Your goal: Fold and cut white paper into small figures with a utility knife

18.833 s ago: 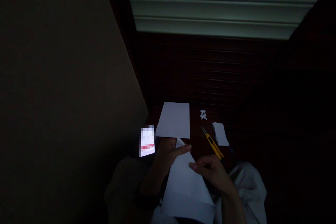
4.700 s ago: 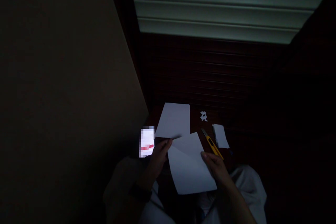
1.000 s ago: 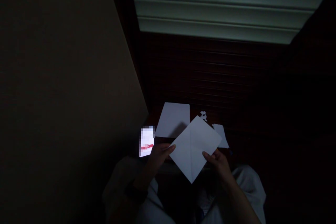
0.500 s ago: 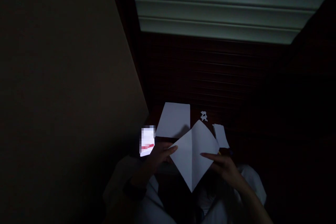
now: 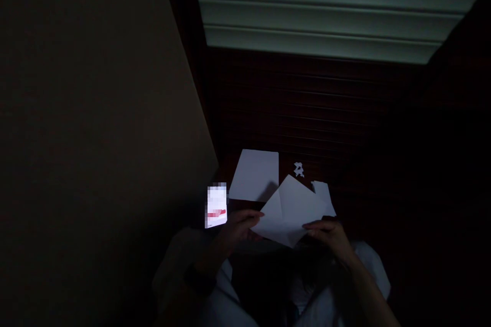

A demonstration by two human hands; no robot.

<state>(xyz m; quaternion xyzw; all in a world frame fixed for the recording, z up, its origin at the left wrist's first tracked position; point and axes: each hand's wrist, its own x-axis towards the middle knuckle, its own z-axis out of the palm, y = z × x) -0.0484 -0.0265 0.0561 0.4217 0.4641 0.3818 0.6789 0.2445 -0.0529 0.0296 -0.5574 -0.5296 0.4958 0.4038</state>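
Note:
Between my hands is a white sheet of paper [image 5: 293, 209], turned cornerwise, with a crease running down from its top corner. My left hand [image 5: 243, 222] pinches its left corner, thumb on top. My right hand [image 5: 328, 235] is closed on the lower right edge, fingers partly hidden under the paper. Just beyond the sheet lies a stack of white paper [image 5: 255, 173], with a shadow on its near right corner. White paper strips [image 5: 324, 196] lie to the right, partly covered by the held sheet.
A lit screen [image 5: 216, 207], blurred out, stands left of my left hand. Small white paper scraps [image 5: 298, 169] lie on the dark surface behind the sheet. A wall [image 5: 115, 87] rises on the left, and a slatted shutter [image 5: 318, 15] is ahead. The room is dim.
The sheet's bottom corner has come up and shifted right, so the sheet looks shorter. My right hand has moved slightly right and down, from lying on the paper to gripping its edge.

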